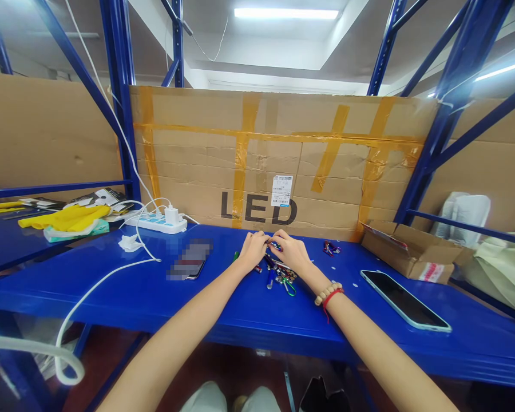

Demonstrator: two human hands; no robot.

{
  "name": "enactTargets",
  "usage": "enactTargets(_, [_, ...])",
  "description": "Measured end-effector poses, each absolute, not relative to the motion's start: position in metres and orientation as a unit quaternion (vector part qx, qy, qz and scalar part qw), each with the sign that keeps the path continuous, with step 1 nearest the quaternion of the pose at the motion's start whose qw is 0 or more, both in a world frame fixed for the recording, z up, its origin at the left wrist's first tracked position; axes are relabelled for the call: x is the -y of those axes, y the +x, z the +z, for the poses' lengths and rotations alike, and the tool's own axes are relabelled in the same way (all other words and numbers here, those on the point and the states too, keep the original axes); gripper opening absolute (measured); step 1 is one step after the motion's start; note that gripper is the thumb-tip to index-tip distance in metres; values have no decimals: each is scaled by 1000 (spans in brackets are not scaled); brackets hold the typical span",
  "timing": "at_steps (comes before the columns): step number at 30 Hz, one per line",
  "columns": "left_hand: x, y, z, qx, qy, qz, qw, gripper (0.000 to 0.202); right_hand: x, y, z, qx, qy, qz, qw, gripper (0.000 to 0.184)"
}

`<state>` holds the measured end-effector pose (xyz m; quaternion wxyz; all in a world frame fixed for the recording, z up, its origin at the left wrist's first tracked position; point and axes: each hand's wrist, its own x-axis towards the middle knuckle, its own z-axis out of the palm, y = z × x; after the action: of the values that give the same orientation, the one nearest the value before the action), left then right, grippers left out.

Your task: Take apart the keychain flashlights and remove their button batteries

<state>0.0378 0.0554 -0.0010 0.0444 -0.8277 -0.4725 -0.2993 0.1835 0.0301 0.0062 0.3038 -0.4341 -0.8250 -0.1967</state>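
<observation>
My left hand (253, 252) and my right hand (292, 252) meet over the blue shelf, fingers closed in a pinch. A small shiny blue-purple piece, apparently a carabiner (276, 246), shows at my right fingertips. What my left fingertips pinch beside it is too small to make out. Just below the hands lies a loose pile of small metal clips and carabiners (278, 273) in several colours. One green carabiner (290, 289) sticks out at the pile's front. Farther right, a couple of red and purple carabiners (331, 248) lie apart.
A phone (193, 260) lies at left and a light-blue-edged phone (405, 300) at right. Behind stand a white power strip (158, 222) with trailing cables and a large LED carton (197, 166). A small open box (412, 249) and yellow gloves (66, 217) flank the shelf.
</observation>
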Motion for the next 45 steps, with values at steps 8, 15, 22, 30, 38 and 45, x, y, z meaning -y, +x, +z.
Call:
enactTargets(8, [-52, 35, 3, 557, -760, -331, 56, 28, -26, 179, 6, 831, -459, -126, 289, 34])
enactTargets(15, [-46, 34, 7, 587, -738, -330, 53, 28, -32, 184, 3, 821, -498, -82, 268, 15])
enactTargets(22, [-46, 35, 6, 584, -739, -331, 55, 28, -36, 187, -1, 833, -499, -40, 237, 15])
enactTargets(30, [-47, 36, 5, 579, -745, -327, 49, 27, -39, 192, -1, 803, -545, -36, 240, 14])
enactTargets(38, [-49, 36, 4, 572, -751, -328, 38, 24, -42, 193, -3, 798, -551, -37, 242, 10])
enactTargets(45, [-61, 36, -4, 553, -760, -340, 33, 23, -35, 189, 3, 791, -563, -24, 239, 10])
